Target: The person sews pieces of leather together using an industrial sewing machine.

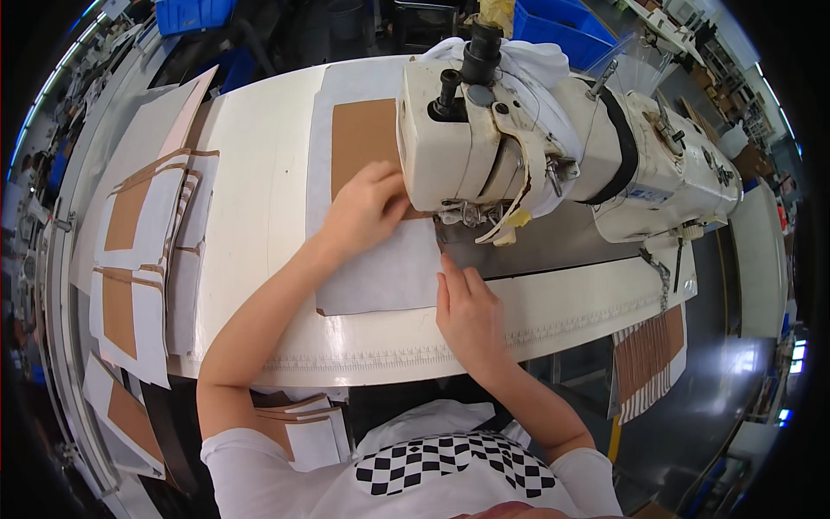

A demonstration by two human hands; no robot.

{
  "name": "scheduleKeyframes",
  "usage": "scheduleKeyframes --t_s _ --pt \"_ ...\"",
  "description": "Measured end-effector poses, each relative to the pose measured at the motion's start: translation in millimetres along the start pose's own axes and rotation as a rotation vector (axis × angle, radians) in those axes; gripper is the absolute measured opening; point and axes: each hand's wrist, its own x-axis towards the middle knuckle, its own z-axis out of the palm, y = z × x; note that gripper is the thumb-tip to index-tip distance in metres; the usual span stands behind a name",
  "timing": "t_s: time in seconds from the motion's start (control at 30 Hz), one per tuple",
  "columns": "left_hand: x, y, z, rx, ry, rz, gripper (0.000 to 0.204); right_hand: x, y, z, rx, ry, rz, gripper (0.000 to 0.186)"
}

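Observation:
A white panel with a brown rectangular patch (pixel 361 143) lies on the sewing table, its right side under the head of a sewing machine (pixel 445 147). My left hand (pixel 367 208) is over the panel (pixel 376 281), by the lower part of the patch and against the machine head. Its fingers are bent together, their tips partly hidden; what they pinch, if anything, I cannot make out. At the panel's right edge, just in front of the presser foot (pixel 467 214), rests my right hand (pixel 469 316). Its index finger is stretched toward the foot, and nothing is held in it.
Stacks of similar brown-and-white panels (pixel 125 216) sit at the table's left end. More panels (pixel 316 432) lie below the front edge, near my body. A bundle of brown-and-white pieces (pixel 648 359) hangs at the right. White cloth (pixel 532 65) drapes over the machine. Blue bins (pixel 562 30) stand behind.

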Motion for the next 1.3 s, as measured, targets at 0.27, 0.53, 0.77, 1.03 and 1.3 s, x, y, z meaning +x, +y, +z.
scheduleKeyframes --t_s 0.27,0.53,0.77,1.03,1.3 --pt "-47.7 30.0 8.6 0.113 0.054 0.304 0.026 -4.6 0.0 4.8 0.095 0.064 -0.004 0.021" --pt "-49.8 29.1 13.9 0.085 0.079 0.344 0.022 -2.9 4.3 10.5 0.074 0.083 -0.064 0.026" --pt "-53.8 30.7 14.2 0.137 0.041 0.412 0.025 3.3 5.2 8.3 0.036 0.056 -0.091 0.026" --pt "-48.2 26.8 15.5 0.109 0.062 0.426 0.028 6.8 5.1 9.9 0.033 0.029 -0.103 0.021" --pt "-40.0 22.8 7.8 0.084 0.037 0.353 0.023 5.7 5.2 4.5 0.064 -0.065 -0.05 0.015"
